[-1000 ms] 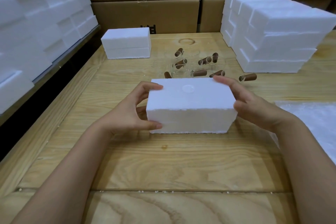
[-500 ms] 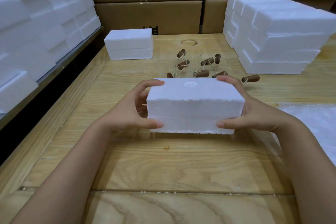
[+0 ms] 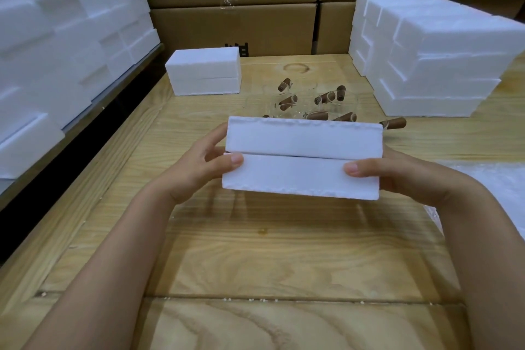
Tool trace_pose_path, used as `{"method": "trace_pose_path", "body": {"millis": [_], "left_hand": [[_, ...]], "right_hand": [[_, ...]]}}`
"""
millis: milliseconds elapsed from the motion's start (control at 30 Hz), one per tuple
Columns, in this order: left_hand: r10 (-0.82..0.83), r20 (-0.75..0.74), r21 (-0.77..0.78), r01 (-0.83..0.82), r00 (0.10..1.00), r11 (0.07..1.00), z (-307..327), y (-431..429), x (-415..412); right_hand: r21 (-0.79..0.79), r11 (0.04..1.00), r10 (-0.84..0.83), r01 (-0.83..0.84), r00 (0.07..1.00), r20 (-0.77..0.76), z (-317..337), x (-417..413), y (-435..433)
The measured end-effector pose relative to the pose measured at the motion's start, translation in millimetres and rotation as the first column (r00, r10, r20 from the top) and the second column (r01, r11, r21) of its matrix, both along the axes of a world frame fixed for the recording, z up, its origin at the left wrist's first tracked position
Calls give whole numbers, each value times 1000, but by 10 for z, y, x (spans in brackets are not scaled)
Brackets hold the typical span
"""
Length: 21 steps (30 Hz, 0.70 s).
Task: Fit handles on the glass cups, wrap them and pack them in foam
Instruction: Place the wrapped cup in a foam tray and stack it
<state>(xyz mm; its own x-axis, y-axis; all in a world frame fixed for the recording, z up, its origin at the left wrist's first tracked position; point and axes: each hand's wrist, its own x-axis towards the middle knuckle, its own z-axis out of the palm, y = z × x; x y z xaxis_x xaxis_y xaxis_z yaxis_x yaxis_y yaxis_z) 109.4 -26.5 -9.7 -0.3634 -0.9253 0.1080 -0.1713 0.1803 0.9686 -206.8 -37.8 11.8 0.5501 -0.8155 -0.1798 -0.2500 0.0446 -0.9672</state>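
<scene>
A white two-part foam box point(image 3: 301, 159) is held above the wooden table point(image 3: 255, 250), tilted so its long side with the seam faces me. My left hand point(image 3: 199, 167) grips its left end, thumb on the lower half. My right hand point(image 3: 397, 176) grips its right end, thumb on the front. Just behind the box stand several clear glass cups point(image 3: 295, 102) with brown wooden handles point(image 3: 326, 98). One loose brown handle point(image 3: 395, 123) lies to their right. What the box holds is hidden.
Another closed foam box point(image 3: 203, 74) sits at the back left. A tall stack of foam boxes point(image 3: 431, 57) stands at the back right, and more foam fills the left shelf point(image 3: 56, 37). Cardboard cartons point(image 3: 233, 3) line the back. White wrapping sheet point(image 3: 494, 187) lies at the right.
Both hands have lifted the foam box off the table and tipped it toward me, so its side seam now faces the camera; the right hand closed round its right end.
</scene>
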Motion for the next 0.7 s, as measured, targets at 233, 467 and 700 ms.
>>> {"method": "trace_pose_path", "body": {"millis": [233, 467, 700], "left_hand": [[6, -97, 8, -5, 995, 1000, 101, -22, 66], [156, -258, -47, -174, 954, 984, 520, -310, 280], [356, -285, -130, -404, 890, 905, 818, -1174, 808]], "right_hand": [[-214, 976, -41, 40, 999, -3, 157, 93, 49], [-531, 844, -107, 80, 994, -20, 617, 569, -269], [-639, 769, -51, -16, 995, -86, 807, 1306, -1470]]}}
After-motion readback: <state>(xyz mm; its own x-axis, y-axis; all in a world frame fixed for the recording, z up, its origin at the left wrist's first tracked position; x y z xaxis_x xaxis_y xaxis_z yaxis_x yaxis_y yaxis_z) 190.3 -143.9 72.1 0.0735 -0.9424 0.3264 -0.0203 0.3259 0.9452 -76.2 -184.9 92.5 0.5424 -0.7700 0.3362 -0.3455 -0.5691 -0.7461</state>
